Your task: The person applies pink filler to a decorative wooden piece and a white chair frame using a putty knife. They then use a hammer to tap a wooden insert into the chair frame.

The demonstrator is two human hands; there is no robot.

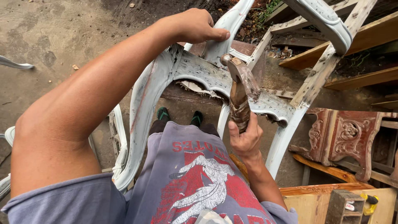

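At frame centre, a worn white chair frame (186,70) is steadied by the left hand (195,25), clenched on its rail, while a hammer (240,89) is grasped by the right hand (245,137).

Chipped white chair frame (149,89); brown hammer (240,89)

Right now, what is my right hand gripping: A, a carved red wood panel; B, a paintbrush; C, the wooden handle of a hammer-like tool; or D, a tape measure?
C: the right hand is wrapped around the worn wooden handle of the hammer-like tool, whose head rests against the white chair frame, while the left hand steadies the frame.
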